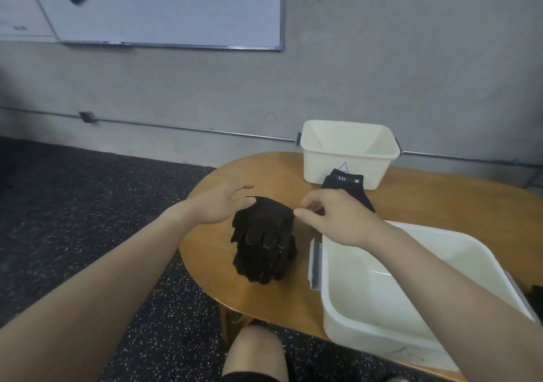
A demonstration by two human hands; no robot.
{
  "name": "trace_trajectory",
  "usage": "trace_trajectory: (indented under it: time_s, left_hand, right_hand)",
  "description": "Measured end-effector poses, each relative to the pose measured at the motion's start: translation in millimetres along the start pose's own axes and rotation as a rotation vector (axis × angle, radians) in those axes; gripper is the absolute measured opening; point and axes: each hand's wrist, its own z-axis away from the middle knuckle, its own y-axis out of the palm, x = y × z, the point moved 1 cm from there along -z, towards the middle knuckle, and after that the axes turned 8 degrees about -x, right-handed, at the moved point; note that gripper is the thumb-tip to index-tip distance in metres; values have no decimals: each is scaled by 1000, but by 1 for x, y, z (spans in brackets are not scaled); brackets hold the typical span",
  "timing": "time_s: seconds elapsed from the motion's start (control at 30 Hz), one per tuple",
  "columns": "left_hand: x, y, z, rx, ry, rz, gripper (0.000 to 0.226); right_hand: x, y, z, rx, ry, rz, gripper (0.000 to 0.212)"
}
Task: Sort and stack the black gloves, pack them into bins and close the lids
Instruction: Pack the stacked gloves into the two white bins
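Note:
A stack of black gloves (264,240) lies on the wooden table (440,205), fingers pointing toward me. My left hand (220,205) hovers at the stack's far left edge with fingers relaxed, holding nothing. My right hand (338,220) hovers at the stack's far right edge, fingers loosely curled, thumb pointing left, nothing in it. A second pile of black gloves (346,183) with a white label lies behind my right hand, against the far white bin (349,170). The near white bin (411,317) stands at the right, nothing in it.
A grey latch (314,264) sits on the near bin's left end. My knee (255,349) shows below the table's front edge. Dark speckled floor lies to the left. A whiteboard (164,8) hangs on the grey wall behind.

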Motion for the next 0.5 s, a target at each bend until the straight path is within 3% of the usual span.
trace_trajectory:
  time_s: [0.2, 0.37, 0.5]
  left_hand:
    - [16, 7, -31, 196, -5, 93, 67]
    - [20, 12, -37, 259, 30, 118, 41]
    - [27, 18, -35, 255, 44, 170, 51]
  right_hand:
    - [-1, 39, -44, 67, 14, -5, 54]
    - [-6, 59, -68, 183, 21, -74, 72]
    - [-11, 67, -77, 290, 47, -85, 75]
